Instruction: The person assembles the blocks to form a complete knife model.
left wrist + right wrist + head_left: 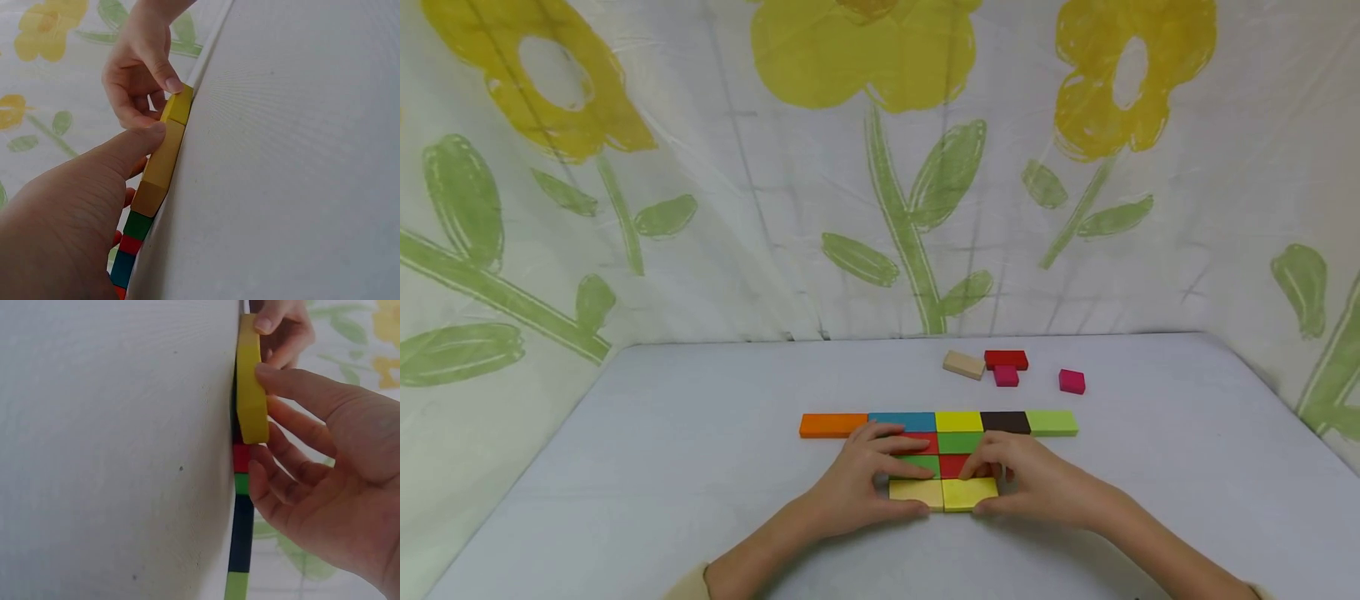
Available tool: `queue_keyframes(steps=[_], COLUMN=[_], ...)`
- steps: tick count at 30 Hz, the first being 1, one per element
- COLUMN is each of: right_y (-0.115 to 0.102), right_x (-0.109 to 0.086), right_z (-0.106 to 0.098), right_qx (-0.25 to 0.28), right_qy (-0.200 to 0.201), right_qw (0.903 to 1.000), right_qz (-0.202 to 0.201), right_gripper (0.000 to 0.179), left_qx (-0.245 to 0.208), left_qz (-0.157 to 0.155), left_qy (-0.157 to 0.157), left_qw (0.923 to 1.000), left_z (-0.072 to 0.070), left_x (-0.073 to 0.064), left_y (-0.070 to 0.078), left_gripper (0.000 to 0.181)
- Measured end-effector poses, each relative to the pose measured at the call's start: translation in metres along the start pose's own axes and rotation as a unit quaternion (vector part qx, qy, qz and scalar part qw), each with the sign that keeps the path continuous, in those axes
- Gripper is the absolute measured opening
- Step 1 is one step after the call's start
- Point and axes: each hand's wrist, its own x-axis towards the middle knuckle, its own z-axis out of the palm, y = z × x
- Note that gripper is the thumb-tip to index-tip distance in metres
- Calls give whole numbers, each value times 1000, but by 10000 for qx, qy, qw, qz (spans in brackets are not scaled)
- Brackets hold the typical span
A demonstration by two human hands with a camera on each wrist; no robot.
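Note:
A flat pattern of coloured blocks lies on the white table. Its near row joins a beige block (913, 493) and a yellow block (966, 493) end to end. My left hand (853, 482) has its thumb on the beige block's near edge and its index finger at the far edge, other fingers stretched over the red block (932, 444) and green block (917, 462) behind. With thumb and index finger, my right hand (1037, 483) pinches the yellow block; its other fingers curl above a second red block (953, 465), below a second green block (961, 442).
The pattern's far row runs orange (831, 426), blue (913, 422), yellow (958, 422), black (1006, 422), light green (1052, 423). Farther back lie a plain wooden block (964, 364), a red block (1006, 359) and two pink blocks (1072, 382). A flowered curtain (790, 208) hangs behind the table.

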Motion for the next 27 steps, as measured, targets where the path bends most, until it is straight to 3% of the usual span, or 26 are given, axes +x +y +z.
queue_keyframes(steps=[4,7,15,22,27], right_y=[18,15,-19,-3,16], right_x=[-1,-1,1,0,-1], right_z=[8,7,-5,0,7], right_qx=[12,-1,100,61,97], right_qy=[98,68,-144,-65,34], right_qw=[9998,9999,9989,9999,9999], right_qz=[-147,-90,439,146,49], right_gripper=[30,29,28,28,30], left_qx=[44,54,35,-172,-163], left_qz=[71,104,74,-88,9], left_qy=[36,59,68,4,78], left_qw=[10000,9999,9999,9998,9998], left_z=[1,1,0,-1,-2], left_x=[0,0,-1,-1,-1], left_y=[-1,-2,0,1,1], left_gripper=[36,36,36,35,34])
